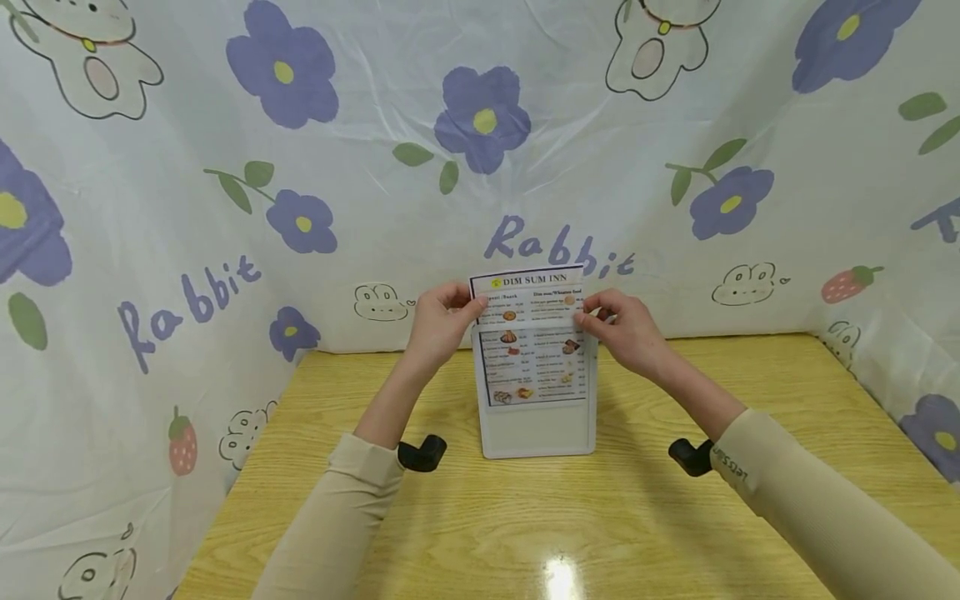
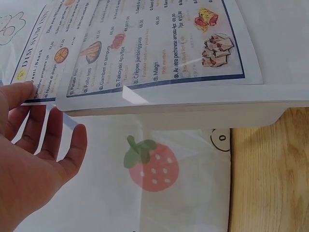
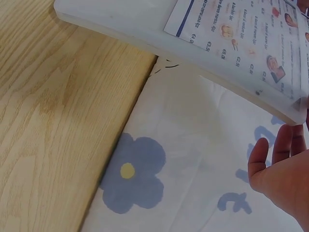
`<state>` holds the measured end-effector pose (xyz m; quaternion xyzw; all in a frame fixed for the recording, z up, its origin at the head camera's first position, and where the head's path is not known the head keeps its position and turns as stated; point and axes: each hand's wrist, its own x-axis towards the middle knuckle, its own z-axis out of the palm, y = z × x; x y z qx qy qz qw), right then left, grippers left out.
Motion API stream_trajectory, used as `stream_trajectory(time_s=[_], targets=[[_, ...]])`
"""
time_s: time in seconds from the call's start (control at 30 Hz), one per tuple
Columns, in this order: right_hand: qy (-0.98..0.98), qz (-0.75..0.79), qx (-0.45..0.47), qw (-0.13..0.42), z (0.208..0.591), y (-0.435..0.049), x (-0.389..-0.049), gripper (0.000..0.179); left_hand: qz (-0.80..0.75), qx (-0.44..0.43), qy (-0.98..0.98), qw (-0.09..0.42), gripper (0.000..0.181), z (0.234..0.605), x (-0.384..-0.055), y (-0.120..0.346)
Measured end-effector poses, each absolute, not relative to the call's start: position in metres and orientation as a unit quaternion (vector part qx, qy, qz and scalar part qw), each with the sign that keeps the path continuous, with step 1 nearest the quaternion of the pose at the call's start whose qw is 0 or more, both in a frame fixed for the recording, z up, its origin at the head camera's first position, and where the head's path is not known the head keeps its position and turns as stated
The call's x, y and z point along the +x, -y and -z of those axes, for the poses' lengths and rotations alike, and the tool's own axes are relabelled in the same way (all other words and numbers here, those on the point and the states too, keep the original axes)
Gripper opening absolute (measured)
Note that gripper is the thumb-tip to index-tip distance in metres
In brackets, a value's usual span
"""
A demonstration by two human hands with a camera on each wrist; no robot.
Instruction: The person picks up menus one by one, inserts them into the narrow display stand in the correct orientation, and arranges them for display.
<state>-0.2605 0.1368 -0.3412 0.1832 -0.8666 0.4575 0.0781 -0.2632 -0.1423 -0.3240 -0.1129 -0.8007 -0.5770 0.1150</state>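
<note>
A printed menu sheet (image 1: 533, 300) headed "DIM SUM INN" sits partly inside a white upright sign holder (image 1: 537, 433) with a clear front. Its upper part sticks out above the holder's top edge, while the lower part shows behind the clear panel. My left hand (image 1: 442, 321) pinches the sheet's left edge between thumb and fingers. On the opposite side, my right hand (image 1: 626, 329) pinches the right edge. In the left wrist view, the left hand (image 2: 38, 154) has its thumb on the menu's front. The right wrist view cuts off most of the right hand (image 3: 285, 169).
The holder stands on a wooden table (image 1: 525, 517). Behind and beside it hangs a white cloth (image 1: 375, 233) printed with flowers, rabbits and strawberries. A black wrist mount (image 1: 423, 454) shows by the left sleeve, and another black mount (image 1: 690, 457) by the right.
</note>
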Motion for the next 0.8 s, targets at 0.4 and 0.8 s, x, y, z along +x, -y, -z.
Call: stream_trajectory(time_s=[0.4, 0.8], targets=[[0.867, -0.460, 0.178, 0.073, 0.3403, -0.1363, -0.2604, 0.019, 0.578, -0.111, 0.802, 0.107, 0.015, 0.3274, -0.2620, 0.1429], [0.862, -0.466, 0.183, 0.077, 0.3363, -0.1355, -0.2604, 0.021, 0.568, -0.107, 0.810, 0.095, 0.018, 0.3271, -0.2613, 0.1431]])
